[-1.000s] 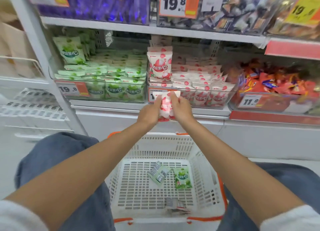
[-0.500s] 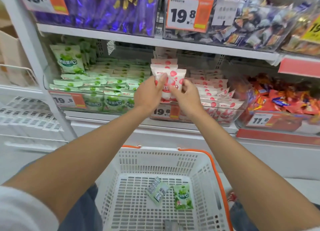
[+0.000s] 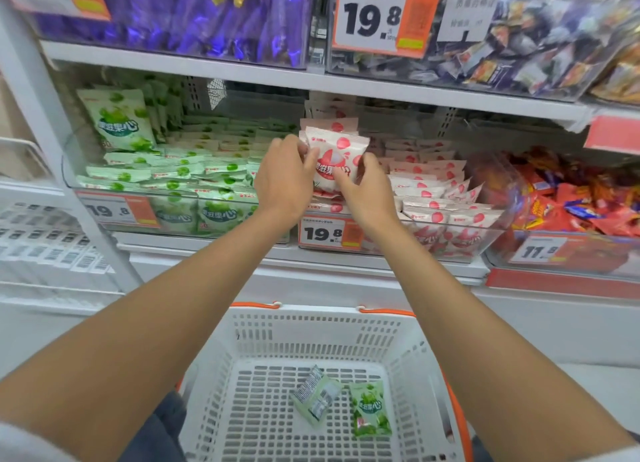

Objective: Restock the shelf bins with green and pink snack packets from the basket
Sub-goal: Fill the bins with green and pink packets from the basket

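Two green packets [image 3: 369, 409] lie in the basket [image 3: 322, 314]. Beyond and above the basket, the left hand [image 3: 282, 181] and right hand [image 3: 367, 191] pinch an upright pink packet [image 3: 334, 160] by its sides. It looks light, soft and slippery, so the sealed edges best suit the grip.

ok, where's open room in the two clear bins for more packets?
Green-packet clear plastic bin: headroom above the flat stacks, right of the upright green packet, under the white shelf. Pink-packet clear plastic bin: headroom at its back right. Crowded: its left end, where left hand and right hand hold a pink-and-white packet.
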`<state>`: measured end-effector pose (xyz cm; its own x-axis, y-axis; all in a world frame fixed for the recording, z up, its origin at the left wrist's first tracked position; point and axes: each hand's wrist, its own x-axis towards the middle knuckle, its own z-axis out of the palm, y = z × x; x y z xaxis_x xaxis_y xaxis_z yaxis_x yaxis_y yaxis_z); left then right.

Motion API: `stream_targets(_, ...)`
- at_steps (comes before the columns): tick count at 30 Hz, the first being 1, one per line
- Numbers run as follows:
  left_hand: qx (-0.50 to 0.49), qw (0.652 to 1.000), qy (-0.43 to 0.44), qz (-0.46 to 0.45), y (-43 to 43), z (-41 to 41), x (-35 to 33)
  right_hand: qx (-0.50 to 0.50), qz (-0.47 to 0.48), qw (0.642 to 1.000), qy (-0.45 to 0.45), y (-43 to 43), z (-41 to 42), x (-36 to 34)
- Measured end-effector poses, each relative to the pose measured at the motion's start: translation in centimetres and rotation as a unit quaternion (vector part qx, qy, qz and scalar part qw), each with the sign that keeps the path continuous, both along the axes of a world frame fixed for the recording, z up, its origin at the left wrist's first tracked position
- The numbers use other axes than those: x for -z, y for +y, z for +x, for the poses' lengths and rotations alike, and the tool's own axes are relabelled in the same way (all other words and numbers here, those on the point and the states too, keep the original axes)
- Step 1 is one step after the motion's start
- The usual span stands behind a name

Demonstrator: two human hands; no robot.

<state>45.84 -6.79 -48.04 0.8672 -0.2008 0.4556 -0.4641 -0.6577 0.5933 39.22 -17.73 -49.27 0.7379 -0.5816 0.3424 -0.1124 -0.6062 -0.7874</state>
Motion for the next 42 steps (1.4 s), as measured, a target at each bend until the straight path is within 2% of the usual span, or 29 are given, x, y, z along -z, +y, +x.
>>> stream_targets(5,-0.005,1.0,0.018,0.005,0.6,0.0,-0.1,0.031,0.06,0.997,-0.046,0.5,0.0,-0.1)
stream_targets(7,-0.002,1.0,0.009,0.009,0.6,-0.2,0.0,0.026,0.028,0.998,-0.048,0.6,0.2,0.3)
stream_targets(11,0.006,0.999,0.008,-0.051,0.7,-0.4,0.7,0.026,-0.02,0.999,-0.038,1.3,0.0,1.3)
stream_targets(14,0.012,0.998,0.009,-0.064,0.9,-0.3,1.0,0.024,-0.029,0.999,-0.039,1.5,-0.2,2.0)
stream_targets(16,0.013,0.997,0.006,-0.072,1.0,-0.5,1.1,0.036,-0.029,0.997,-0.06,1.6,-0.6,2.2)
stream_targets(19,0.025,0.997,-0.012,-0.069,1.5,-1.7,1.3,0.082,-0.088,0.984,-0.129,1.9,-2.0,2.3)
stream_targets(21,0.039,0.997,-0.01,-0.065,2.0,-3.1,1.9,0.071,-0.114,0.982,-0.136,2.4,-3.5,2.9)
stream_targets(25,0.074,0.994,0.069,-0.05,3.8,-6.5,6.0,0.002,-0.103,0.993,-0.051,3.6,-7.3,7.4)
stream_targets(28,0.097,0.977,0.185,0.041,6.0,-8.2,11.3,-0.049,-0.065,0.99,0.115,4.2,-10.5,13.2)
stream_targets(30,0.107,0.949,0.272,0.119,7.7,-8.7,14.9,-0.092,0.003,0.96,0.263,4.2,-12.8,17.5)
stream_targets(31,0.114,0.933,0.303,0.158,8.6,-8.9,16.7,-0.111,0.035,0.933,0.341,4.2,-14.1,19.7)
stream_targets(33,0.126,0.903,0.344,0.226,9.9,-9.1,19.6,-0.142,0.043,0.859,0.489,3.8,-16.5,24.3)
stream_targets(35,0.153,0.879,0.365,0.266,10.6,-9.6,21.7,-0.167,0.015,0.784,0.598,3.6,-18.7,28.5)
stream_targets(37,0.185,0.858,0.386,0.283,10.8,-10.3,23.2,-0.215,0.012,0.726,0.653,3.7,-20.2,31.5)
stream_targets(42,0.224,0.833,0.408,0.298,10.3,-12.0,26.5,-0.26,0.054,0.658,0.704,5.4,-22.5,34.7)
